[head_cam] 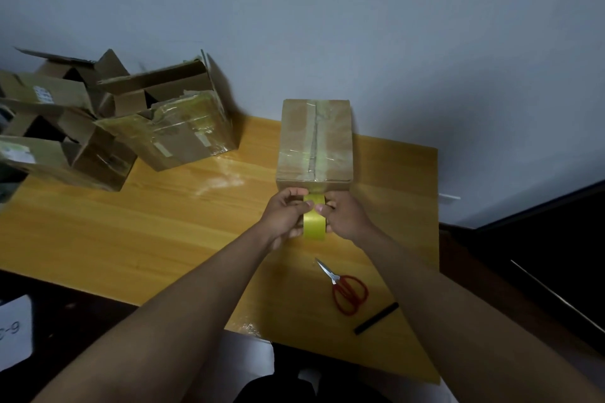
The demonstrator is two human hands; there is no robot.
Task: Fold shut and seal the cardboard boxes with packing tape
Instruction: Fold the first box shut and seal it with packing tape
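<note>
Nearest, below the right hand (343,216), a black marker (376,318) and red-handled scissors (347,291) lie on the yellow tabletop (163,222). Both hands meet above them: the left hand (285,216) and the right hand curl round a roll of yellow packing tape (314,219), each gripping one side of it, thumbs on top. Just beyond the fingertips stands a closed cardboard box (315,141), its flaps folded shut, with tape along the centre seam; the roll sits against its near face. Farther off, well to the left of the left hand, several open boxes (170,121) are heaped together by the wall (360,26), flaps standing up.
</note>
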